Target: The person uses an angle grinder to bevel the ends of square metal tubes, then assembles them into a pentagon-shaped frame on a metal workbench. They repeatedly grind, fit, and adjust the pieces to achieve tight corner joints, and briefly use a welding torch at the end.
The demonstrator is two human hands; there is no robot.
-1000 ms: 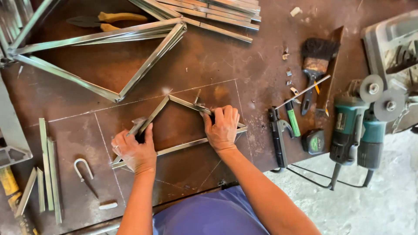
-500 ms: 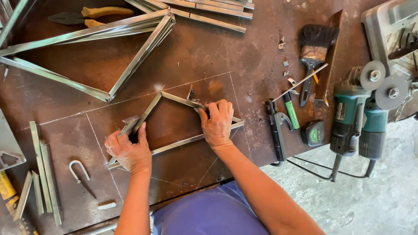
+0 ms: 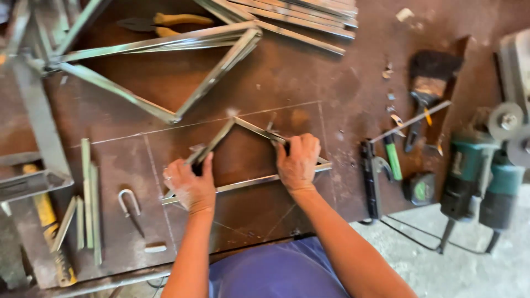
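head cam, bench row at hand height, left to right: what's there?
Yellow-handled tool → grey flat metal strips → bent U-shaped metal hook → left hand → right hand → black locking clamp → green-handled screwdriver → teal angle grinders.

Hidden, cropped and blurred parts of the workbench view

The left hand [image 3: 190, 186] and right hand [image 3: 298, 161] cover the side bars of the small metal triangle [image 3: 248, 182], so the grip there cannot be judged. The large triangle frame [image 3: 165, 72] blurs toward the upper left edge. The grinders [image 3: 486, 176] are cut off at the right, and the metal bits [image 3: 389, 72] by the brush [image 3: 428, 83] are too small to tell.
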